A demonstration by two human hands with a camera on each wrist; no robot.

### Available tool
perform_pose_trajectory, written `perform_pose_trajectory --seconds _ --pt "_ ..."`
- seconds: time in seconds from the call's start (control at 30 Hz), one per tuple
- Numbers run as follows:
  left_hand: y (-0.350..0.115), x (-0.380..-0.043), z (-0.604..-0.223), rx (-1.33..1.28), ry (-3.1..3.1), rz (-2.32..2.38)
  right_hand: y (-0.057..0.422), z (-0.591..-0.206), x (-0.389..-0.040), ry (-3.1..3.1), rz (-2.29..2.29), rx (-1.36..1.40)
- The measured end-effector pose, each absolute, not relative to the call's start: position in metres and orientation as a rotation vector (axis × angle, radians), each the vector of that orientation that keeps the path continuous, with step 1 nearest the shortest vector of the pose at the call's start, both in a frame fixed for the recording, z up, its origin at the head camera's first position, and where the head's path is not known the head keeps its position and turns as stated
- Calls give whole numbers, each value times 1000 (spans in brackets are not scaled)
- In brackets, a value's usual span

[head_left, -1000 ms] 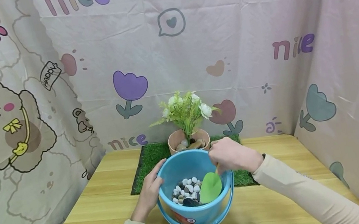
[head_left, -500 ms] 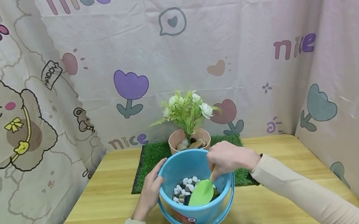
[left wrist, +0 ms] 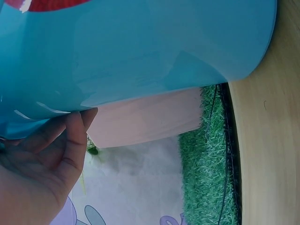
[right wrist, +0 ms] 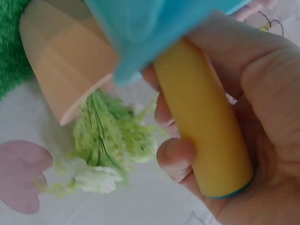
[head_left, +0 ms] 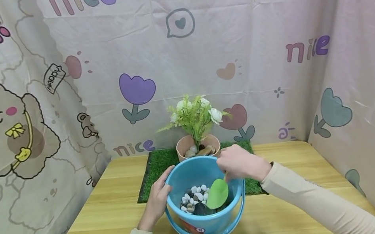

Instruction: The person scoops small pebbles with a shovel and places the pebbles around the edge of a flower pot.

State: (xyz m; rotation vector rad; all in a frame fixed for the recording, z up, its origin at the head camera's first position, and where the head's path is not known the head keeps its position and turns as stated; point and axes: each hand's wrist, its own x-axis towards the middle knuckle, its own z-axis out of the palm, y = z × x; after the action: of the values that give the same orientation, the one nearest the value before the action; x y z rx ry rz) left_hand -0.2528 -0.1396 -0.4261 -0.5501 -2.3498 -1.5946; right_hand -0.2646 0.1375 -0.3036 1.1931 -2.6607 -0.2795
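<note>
A blue bucket (head_left: 207,223) stands upright on the table, white and dark pebbles (head_left: 193,197) at its bottom. My left hand (head_left: 157,198) holds the bucket's left rim, the thumb over the edge; in the left wrist view its fingers touch the outer wall. My right hand (head_left: 239,161) grips a toy shovel by its yellow handle (right wrist: 204,122), over the bucket's right rim. The shovel's green blade (head_left: 218,194) hangs inside the bucket, tilted down over the stones. A larger black stone (head_left: 201,209) lies beside the blade. Whether the blade carries any pebbles is hidden.
Behind the bucket, a pink pot (head_left: 180,152) holds stones and white flowers with green leaves (head_left: 193,122). The pot stands on a green turf mat (head_left: 159,161). The wooden table (head_left: 91,226) ends at a printed cloth backdrop (head_left: 184,65).
The shovel blade swung left and down over the pebbles, then back to the right and up a little. The black stone shows more now. My left hand stays on the rim.
</note>
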Motion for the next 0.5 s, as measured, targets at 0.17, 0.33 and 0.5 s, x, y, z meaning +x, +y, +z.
perform_pose_trajectory --seconds 0.17,0.33,0.5 --pt "-139 -253 -427 -549 -2355 -1595 134 -313 -270 -2688 -245 1255" --pt "-139 -252 -427 -549 -2350 -1595 137 -314 -279 -2753 -144 1350" --pt "-139 -253 -426 -557 -2350 -1589 135 -313 -282 -2696 -173 1375"
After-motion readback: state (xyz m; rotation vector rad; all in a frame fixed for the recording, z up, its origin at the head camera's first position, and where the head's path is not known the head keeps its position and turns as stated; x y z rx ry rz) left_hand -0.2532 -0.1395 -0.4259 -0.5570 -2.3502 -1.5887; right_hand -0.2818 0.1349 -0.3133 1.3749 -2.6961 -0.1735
